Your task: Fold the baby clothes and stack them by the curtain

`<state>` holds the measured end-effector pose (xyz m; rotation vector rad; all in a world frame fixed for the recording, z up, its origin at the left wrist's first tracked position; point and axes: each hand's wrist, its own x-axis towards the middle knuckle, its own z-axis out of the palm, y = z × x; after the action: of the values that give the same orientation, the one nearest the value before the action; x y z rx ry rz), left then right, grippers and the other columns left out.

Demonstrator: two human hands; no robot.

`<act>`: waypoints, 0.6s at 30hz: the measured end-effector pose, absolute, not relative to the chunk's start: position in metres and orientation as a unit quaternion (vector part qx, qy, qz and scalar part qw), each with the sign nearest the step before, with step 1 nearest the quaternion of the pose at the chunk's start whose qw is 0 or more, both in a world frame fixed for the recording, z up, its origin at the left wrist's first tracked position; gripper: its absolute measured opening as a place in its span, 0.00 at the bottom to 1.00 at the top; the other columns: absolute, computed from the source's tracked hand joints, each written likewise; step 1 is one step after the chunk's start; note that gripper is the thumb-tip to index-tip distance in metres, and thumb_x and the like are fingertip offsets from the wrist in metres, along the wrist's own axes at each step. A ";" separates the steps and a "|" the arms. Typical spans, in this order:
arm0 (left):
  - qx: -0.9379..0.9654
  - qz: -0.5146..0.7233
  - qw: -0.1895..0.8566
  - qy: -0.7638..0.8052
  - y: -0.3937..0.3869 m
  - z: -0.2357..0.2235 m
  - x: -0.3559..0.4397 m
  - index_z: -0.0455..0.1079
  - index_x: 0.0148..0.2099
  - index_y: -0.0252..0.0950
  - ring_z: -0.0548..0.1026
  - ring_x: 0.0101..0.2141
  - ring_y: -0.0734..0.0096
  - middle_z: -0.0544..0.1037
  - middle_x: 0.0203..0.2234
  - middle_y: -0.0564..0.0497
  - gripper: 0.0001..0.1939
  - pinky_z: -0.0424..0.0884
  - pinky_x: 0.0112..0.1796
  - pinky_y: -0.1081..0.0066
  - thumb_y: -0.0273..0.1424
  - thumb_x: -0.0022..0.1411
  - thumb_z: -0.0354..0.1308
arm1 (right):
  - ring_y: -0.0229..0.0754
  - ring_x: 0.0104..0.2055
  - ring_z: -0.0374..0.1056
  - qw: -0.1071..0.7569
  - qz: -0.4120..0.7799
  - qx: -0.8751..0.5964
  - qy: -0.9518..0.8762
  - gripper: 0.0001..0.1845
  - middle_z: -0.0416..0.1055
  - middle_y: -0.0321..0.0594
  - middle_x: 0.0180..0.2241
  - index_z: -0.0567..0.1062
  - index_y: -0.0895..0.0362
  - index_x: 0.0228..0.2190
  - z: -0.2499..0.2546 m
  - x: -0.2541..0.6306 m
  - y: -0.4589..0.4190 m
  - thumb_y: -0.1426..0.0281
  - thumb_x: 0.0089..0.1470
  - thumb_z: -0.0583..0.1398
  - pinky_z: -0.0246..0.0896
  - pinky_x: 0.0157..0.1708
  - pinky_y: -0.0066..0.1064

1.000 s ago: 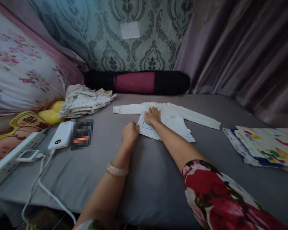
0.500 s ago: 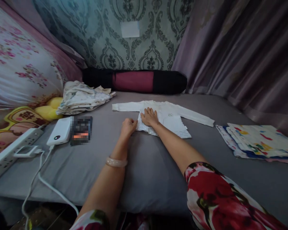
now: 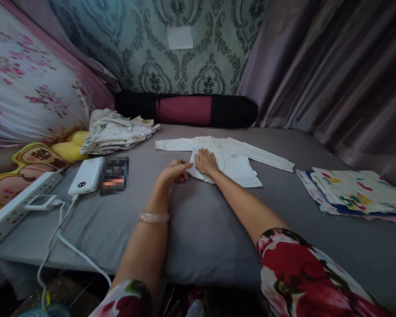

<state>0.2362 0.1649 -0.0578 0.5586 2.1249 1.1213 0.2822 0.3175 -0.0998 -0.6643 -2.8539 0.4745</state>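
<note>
Head view: the right hand [image 3: 206, 162] lies flat, fingers extended, on the white shirt [image 3: 236, 167], which spreads beneath and beyond it. The left hand [image 3: 175, 171], fingers partly bent, meets the shirt's nearby edge; whether it pinches fabric cannot be told.

And we're looking out from the head camera, angled forward and down, grey sheet [image 3: 211, 237] across the lower frame, left hand [image 3: 174, 171] and right hand [image 3: 206, 162] fairly near at centre, patterned wall [image 3: 182, 68] farther off, top centre.
</note>
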 end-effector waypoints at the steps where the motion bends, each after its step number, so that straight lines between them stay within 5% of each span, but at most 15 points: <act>1: 0.226 0.436 0.354 0.796 0.162 -0.057 0.235 0.65 0.51 0.31 0.68 0.17 0.76 0.72 0.16 0.55 0.20 0.62 0.21 0.78 0.36 0.60 0.57 | 0.49 0.68 0.43 0.091 0.160 -0.222 -0.958 0.31 0.51 0.49 0.66 0.58 0.64 0.62 -0.101 0.282 0.318 0.60 0.66 0.39 0.32 0.65 0.47; 10: 0.345 0.420 0.345 0.765 0.153 -0.068 0.229 0.52 0.61 0.33 0.66 0.18 0.81 0.69 0.23 0.60 0.37 0.60 0.20 0.80 0.19 0.48 0.57 | 0.49 0.69 0.42 0.087 0.163 -0.226 -0.956 0.31 0.50 0.49 0.67 0.58 0.64 0.63 -0.100 0.283 0.317 0.60 0.66 0.39 0.31 0.65 0.46; 18: 0.328 0.454 0.339 0.756 0.152 -0.067 0.227 0.55 0.61 0.37 0.69 0.22 0.81 0.70 0.25 0.57 0.29 0.64 0.22 0.81 0.28 0.58 0.58 | 0.51 0.68 0.42 0.099 0.160 -0.222 -0.957 0.31 0.51 0.50 0.66 0.58 0.65 0.62 -0.101 0.283 0.317 0.60 0.66 0.40 0.32 0.65 0.48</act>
<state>0.2274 0.1521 -0.0667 0.8530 1.9694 1.1829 0.2826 0.3174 -0.1012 -0.6579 -2.8297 0.4734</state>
